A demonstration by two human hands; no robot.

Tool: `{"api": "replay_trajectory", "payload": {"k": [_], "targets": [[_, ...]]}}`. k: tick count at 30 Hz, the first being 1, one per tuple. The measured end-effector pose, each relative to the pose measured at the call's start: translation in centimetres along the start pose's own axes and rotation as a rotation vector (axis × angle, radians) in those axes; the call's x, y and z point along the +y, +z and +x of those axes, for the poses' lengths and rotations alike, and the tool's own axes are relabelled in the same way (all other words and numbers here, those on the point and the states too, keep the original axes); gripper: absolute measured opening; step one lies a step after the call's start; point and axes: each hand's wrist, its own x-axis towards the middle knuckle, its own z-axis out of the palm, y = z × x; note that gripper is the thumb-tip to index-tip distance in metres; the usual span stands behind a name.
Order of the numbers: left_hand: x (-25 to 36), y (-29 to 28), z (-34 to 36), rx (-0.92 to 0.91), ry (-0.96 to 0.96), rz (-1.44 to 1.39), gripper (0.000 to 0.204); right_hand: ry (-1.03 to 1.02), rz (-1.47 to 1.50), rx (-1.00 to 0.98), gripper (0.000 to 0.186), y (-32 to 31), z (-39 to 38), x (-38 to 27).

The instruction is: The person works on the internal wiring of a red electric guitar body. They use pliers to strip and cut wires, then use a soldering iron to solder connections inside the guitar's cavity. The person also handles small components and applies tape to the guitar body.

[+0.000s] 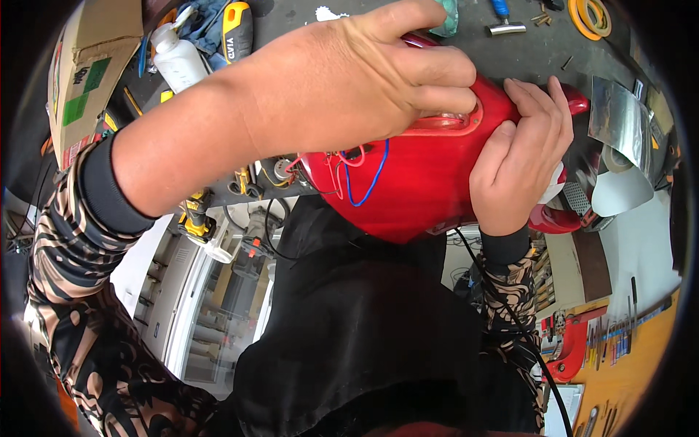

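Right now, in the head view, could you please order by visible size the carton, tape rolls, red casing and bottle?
Red casing, even partly covered
Carton, cut by the rim
Bottle
Tape rolls

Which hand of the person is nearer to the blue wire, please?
Left. The left hand is just above the blue wire in the picture; the right hand rests farther away, on the right side of the red housing.

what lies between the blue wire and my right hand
In the head view, only a bare stretch of the red shell lies between the blue wire and your right hand.
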Motion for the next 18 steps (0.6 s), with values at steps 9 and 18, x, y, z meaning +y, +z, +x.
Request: {"api": "replay_trajectory", "payload": {"k": [9, 18], "targets": [[-2.3, -2.6, 1.8, -0.184, 0.216, 0.134, 0.017, -0.013, -0.02, 0.017, 0.041, 0.3, -0.2, -0.1], [-5.0, -2.8, 2.8, -0.022, 0.363, 0.124, 0.021, 0.001, -0.037, 0.052, 0.04, 0.2, -0.4, -0.3]]}}
